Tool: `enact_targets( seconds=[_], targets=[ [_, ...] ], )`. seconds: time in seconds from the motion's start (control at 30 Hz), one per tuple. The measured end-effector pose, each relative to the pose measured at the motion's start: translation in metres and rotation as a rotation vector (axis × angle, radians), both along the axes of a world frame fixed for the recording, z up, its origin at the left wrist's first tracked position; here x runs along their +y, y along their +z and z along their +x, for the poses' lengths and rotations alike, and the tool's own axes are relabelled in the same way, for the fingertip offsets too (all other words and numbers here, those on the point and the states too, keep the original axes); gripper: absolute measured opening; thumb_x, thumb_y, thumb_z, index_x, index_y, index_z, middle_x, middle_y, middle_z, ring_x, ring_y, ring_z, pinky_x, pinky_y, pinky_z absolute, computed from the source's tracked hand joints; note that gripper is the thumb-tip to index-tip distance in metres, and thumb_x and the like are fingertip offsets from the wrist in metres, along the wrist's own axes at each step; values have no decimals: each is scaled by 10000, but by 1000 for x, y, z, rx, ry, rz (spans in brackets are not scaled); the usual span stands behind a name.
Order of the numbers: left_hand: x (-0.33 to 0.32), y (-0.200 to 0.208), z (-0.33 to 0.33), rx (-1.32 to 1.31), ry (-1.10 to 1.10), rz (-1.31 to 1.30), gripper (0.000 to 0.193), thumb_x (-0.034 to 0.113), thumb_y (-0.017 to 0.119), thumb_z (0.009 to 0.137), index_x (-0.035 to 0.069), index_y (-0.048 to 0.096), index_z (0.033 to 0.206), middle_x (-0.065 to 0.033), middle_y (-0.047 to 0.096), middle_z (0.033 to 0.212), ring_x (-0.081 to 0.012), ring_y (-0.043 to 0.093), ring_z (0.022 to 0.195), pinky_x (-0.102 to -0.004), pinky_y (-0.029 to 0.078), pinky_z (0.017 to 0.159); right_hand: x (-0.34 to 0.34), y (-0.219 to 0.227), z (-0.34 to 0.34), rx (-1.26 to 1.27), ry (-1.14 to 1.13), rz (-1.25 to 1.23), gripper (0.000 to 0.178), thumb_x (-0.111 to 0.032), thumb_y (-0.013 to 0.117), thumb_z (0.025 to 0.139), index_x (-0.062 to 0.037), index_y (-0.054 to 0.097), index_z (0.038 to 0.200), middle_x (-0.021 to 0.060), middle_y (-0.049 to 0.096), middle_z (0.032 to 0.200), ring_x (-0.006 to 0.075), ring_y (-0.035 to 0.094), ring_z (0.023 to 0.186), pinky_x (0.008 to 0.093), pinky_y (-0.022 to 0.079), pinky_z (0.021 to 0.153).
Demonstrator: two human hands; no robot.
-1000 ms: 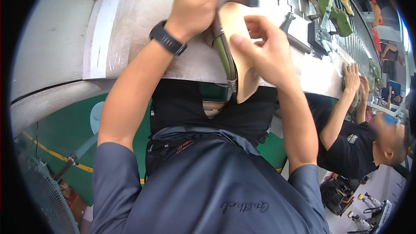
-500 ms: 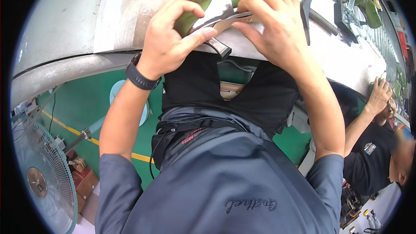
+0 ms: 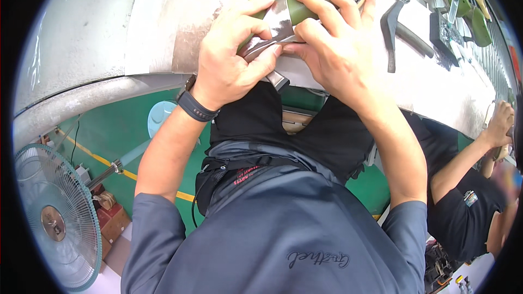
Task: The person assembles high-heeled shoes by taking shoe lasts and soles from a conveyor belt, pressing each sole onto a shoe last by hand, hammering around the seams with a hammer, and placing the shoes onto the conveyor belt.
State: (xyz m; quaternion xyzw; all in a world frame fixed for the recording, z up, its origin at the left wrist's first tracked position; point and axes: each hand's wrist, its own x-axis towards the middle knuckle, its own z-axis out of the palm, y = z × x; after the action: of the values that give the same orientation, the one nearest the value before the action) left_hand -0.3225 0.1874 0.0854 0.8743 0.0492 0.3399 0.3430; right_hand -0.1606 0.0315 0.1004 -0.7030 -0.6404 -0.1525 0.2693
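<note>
Lying on its side at the table edge is a high-heeled shoe on a green shoe last (image 3: 302, 8), with a shiny silver strap (image 3: 279, 13) across it. Its heel (image 3: 278, 80) points toward my lap, and a dark glittery patch covers the far right end. My left hand (image 3: 231, 49) grips the left end, fingers over the last and thumb on the strap's near edge. From the right, my right hand (image 3: 340, 49) spreads its fingers over the last, its thumb and forefinger pinching the same edge. Both thumb tips nearly meet there.
A dark-headed hand tool (image 3: 391, 27) and a grey bar (image 3: 414, 39) lie right of the shoe. Beyond are a black block (image 3: 444, 38) and more green lasts (image 3: 479, 26). A co-worker's hand (image 3: 498, 125) is at far right; a standing fan (image 3: 57, 218) is at lower left.
The right thumb has moved left along the strap's edge, close to the left thumb. The tan sole surface seen between the hands is now mostly covered. The co-worker's hands have shifted outward.
</note>
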Motion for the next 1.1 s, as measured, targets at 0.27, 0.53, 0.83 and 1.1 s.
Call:
enact_targets(
  seconds=[0.27,0.53,0.83,1.1],
  targets=[
    [-12,-8,3,17,129,-177,179,70,810,765,60,678,885,-196,726,1308,-340,693,1138,-428,508,1002,6,19,-5,108,-41,-95,316,-240,882,741,-94,680,934,34,681,1350,275,562,1349,800,225,1162],
    [3,16,12,102,82,-267,241,93,802,820,29,686,1021,-187,737,1213,-333,699,1129,-407,528,997,-31,-5,-21,302,-93,290,375,-26,862,748,-43,717,1093,206,639,1380,364,595,1302,505,460,1083],
    [-4,33,41,515,-176,-155,474,338,685,1019,-45,632,1294,-199,699,1125,-281,673,1041,-381,525,940,-75,-42,-91,2121,-35,182,427,-276,604,1107,16,549,1414,179,753,1166,234,765,1020,349,613,901],
    [-84,25,-56,633,-271,-834,597,462,496,1122,-74,565,1375,-225,680,1252,-285,679,1137,-394,522,1003,-127,-19,-107,2253,270,-150,465,-292,827,958,55,647,1212,136,765,954,163,726,701,284,622,627]
  ],
)
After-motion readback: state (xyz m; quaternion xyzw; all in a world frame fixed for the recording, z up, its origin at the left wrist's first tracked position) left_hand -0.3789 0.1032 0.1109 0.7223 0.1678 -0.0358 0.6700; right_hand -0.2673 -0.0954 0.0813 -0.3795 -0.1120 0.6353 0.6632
